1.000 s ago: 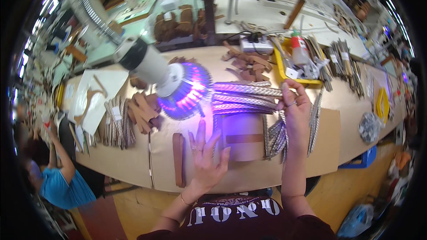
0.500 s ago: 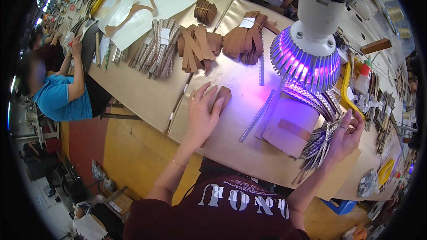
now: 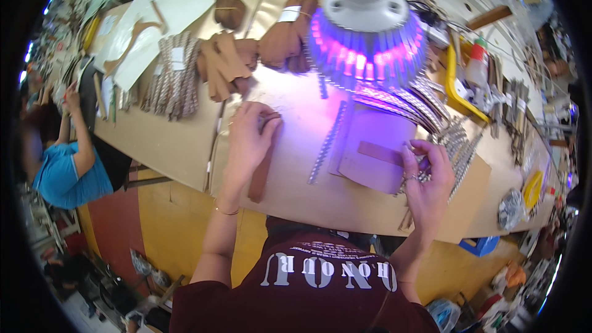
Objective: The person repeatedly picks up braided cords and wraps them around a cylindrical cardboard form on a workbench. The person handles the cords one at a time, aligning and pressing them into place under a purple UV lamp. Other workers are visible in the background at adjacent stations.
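Near my edge of the table [image 3: 296, 188], a brown strap [image 3: 261, 176] points away from me, and my left hand [image 3: 251, 135] pinches its far end, maybe because an end is easy to grab. My right hand [image 3: 430, 176] is bent, fingertips close together by the right end of a short strip [image 3: 377, 152]; I can't tell if they pinch it. The strip lies flat on a card [image 3: 373, 128], maybe so it stays flat. Shiny braids [image 3: 431, 114] lie at the card's far side. A lamp [image 3: 367, 46] hangs low over them, I guess to shine there. Toward the table's far edge, a brown bundle [image 3: 229, 15] has a band, which I think keeps it together.
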A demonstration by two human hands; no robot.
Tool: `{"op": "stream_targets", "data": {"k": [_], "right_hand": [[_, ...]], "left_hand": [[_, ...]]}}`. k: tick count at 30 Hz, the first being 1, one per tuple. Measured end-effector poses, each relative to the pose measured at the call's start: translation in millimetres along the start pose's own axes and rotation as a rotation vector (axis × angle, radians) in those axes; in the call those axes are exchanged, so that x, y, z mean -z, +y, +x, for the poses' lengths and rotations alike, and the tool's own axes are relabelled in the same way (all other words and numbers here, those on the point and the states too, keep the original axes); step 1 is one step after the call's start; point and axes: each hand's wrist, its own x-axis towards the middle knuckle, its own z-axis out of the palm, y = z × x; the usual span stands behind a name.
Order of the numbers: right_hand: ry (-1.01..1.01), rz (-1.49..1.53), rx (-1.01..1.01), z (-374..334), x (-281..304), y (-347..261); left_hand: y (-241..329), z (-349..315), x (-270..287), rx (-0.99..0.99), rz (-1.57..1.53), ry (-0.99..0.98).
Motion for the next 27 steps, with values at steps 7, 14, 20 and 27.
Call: {"op": "stream_targets", "data": {"k": [7,14,20,27], "right_hand": [[0.077,0.005,-0.261,-17.7,28.6,62.4],[0.374,-0.211,-0.704,-55.4,58.7,181.1],[0.351,-0.145,-0.765,-73.4,51.5,205.4],[0.369,0.112,-0.778,-78.8,36.1,206.1]], "left_hand": [[43.7,-10.9,-0.7,-0.137,0.029,0.135],[112.1,-56.8,-36.1,-0.588,-0.120,-0.132],[137.9,-68.3,-58.9,-0.815,-0.133,-0.258],[135.1,-68.5,-53.6,-0.740,-0.128,-0.266]]}}
